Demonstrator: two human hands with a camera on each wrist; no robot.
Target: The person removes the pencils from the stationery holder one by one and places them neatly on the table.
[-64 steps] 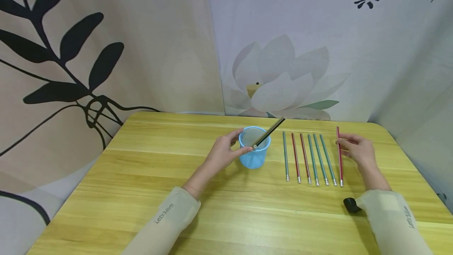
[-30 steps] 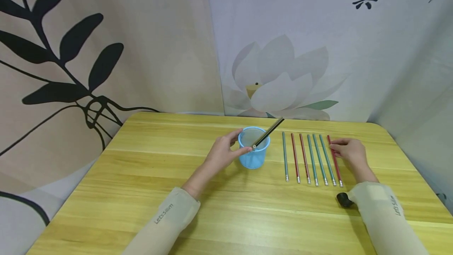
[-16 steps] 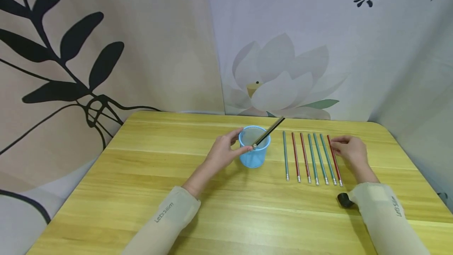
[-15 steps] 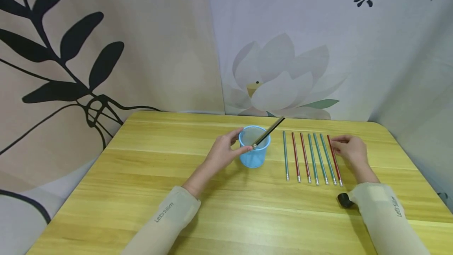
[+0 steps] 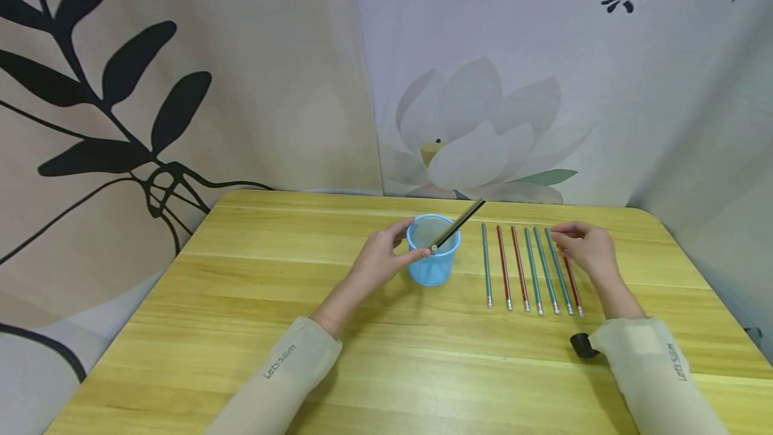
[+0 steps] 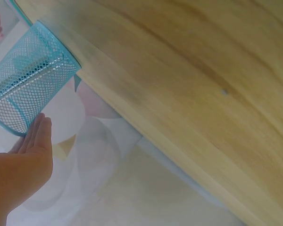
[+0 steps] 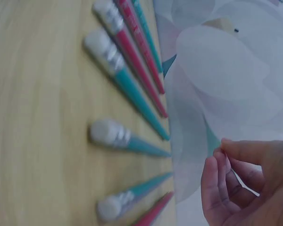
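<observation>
My left hand (image 5: 386, 254) holds a light-blue mesh pencil cup (image 5: 431, 272) at its rim, thumb in front and fingers at the far left side. Dark striped pencils (image 5: 459, 225) lean out of the cup toward the right. To its right lie several teal and red pencils in a row, eraser ends toward me. The right hand (image 5: 584, 247) hovers over the row's right end, fingertips by the tip of the last teal pencil (image 5: 561, 277) and partly covering the end red pencil (image 5: 575, 287). In the right wrist view, nothing shows between the bent fingers (image 7: 221, 183) and thumb.
A wooden table (image 5: 253, 327) bears everything and meets a printed cloth backdrop (image 5: 290, 86) at its far edge. Two more red pencils (image 5: 504, 270) lie farther left in the row. A small black object (image 5: 583, 346) sits at the right sleeve's cuff.
The right hand brought the red pencil's far end leftward beside the row, let go of it, then moved slightly left and away from me. The left hand and cup stayed put.
</observation>
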